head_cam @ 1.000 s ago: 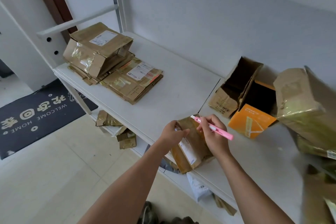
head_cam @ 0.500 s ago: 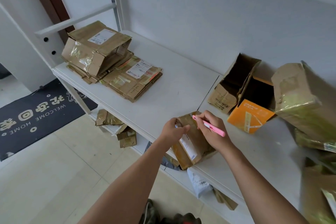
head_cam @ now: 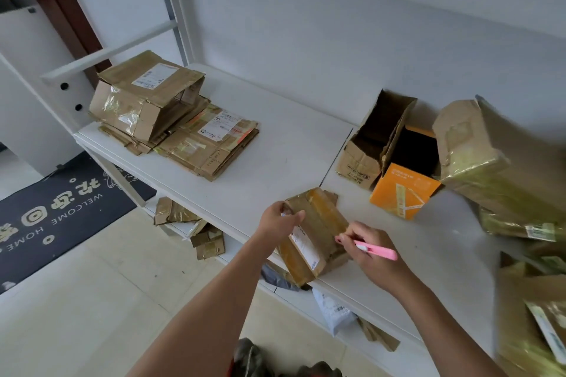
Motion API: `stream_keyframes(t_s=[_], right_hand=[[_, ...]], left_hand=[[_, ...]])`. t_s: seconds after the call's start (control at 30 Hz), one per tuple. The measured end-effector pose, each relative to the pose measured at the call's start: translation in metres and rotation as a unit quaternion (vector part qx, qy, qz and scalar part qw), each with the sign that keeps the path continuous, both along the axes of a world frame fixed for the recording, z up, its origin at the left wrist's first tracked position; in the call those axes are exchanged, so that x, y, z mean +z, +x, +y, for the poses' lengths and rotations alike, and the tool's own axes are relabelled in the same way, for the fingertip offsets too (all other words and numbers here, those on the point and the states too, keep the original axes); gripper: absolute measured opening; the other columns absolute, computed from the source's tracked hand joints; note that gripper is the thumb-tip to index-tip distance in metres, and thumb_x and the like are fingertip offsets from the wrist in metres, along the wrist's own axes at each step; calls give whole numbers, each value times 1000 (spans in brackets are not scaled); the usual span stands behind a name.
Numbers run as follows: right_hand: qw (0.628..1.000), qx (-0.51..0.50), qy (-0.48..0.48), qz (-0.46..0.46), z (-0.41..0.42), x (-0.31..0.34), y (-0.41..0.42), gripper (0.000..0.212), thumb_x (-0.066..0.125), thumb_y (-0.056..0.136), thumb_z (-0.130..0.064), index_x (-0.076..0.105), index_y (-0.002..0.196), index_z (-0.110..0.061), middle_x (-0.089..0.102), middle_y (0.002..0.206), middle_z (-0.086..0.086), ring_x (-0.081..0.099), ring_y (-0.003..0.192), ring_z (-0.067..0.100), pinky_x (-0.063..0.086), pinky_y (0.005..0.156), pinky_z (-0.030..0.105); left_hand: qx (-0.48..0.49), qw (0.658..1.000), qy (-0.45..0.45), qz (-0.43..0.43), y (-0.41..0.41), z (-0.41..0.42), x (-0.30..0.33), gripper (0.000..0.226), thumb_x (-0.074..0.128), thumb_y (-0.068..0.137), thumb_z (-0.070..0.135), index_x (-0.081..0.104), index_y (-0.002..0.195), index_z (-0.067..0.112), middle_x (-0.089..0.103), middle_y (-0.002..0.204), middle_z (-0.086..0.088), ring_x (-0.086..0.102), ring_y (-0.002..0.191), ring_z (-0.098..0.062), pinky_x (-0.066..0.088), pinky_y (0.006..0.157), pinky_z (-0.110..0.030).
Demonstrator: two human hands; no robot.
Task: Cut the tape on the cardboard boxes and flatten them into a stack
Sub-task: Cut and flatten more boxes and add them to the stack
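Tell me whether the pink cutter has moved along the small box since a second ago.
Yes. The pink cutter in the right hand has travelled from the small box's far end to its near right edge, away from the fixed orange box.

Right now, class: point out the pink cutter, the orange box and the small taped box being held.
pink cutter [head_cam: 375,250], head view, middle of handle.
orange box [head_cam: 402,190], head view, front face.
small taped box [head_cam: 318,225], head view, taped top.

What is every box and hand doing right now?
small taped box: still taped, at the shelf edge.
left hand: grips the small taped box.
right hand: holds the pink cutter.
flattened stack: lying flat.
brown box: open.
orange box: open, tipped.
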State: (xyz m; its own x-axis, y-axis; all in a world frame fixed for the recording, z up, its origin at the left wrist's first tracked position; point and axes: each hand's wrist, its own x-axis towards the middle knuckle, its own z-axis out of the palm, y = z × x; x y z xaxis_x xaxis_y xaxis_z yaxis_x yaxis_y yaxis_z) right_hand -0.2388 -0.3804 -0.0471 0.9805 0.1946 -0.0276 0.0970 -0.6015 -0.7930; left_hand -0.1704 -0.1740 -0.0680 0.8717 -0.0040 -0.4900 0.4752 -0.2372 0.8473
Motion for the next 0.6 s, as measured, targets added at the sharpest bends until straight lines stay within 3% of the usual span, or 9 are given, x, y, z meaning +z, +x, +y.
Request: stream_keyframes(t_s=[0.07,0.17,0.3,0.4,0.47,0.53,0.6], right_hand=[[1000,-20,12,16,-11,5,-23,24,59,97,-14,54,74,-16,62,66,-11,59,60,5,43,52,15],[997,-61,49,-1,-19,6,-51,23,60,95,-11,55,73,-12,63,68,-2,58,56,4,42,51,13],[968,-194,151,-41,-26,-3,-73,23,59,95,-9,56,72,-7,62,65,9,59,59,13,48,57,24],[927,-299,217,-66,-35,-9,-82,8,58,95,-8,58,87,-9,66,70,11,64,68,22,54,65,26],[901,-345,257,-64,-38,-12,-85,5,60,94,-14,57,93,-9,68,73,12,66,71,26,56,67,32],[883,-369,279,-79,-40,-17,-86,18,65,93,-30,62,88,-13,68,74,11,67,76,31,57,71,35],[859,-394,319,-77,-41,-20,-85,22,66,92,-38,63,84,-17,68,76,12,68,79,33,58,79,40]], left_hand=[[-2,1000,9,2,0,0,1,27,68,92,23,62,110,4,63,96,-1,59,85,-14,47,72,-25],[0,1000,8,5,-1,-1,2,27,69,91,24,63,111,6,65,103,-4,61,90,-17,49,79,-28],[-6,999,42,-4,-2,-3,8,25,69,91,26,63,107,8,65,100,-4,60,86,-15,47,74,-26],[-39,995,97,7,-5,-6,13,33,71,88,32,57,108,9,62,99,-3,57,85,-13,45,66,-25],[-86,986,140,30,-11,-12,15,42,72,87,37,53,110,7,59,97,-2,55,85,-13,44,68,-26],[-134,970,201,36,-18,-19,20,47,70,87,40,49,110,5,56,96,-1,54,82,-13,45,70,-28],[-163,958,234,0,-23,-25,22,60,69,87,35,38,128,4,49,119,-6,53,98,-20,49,84,-32]])
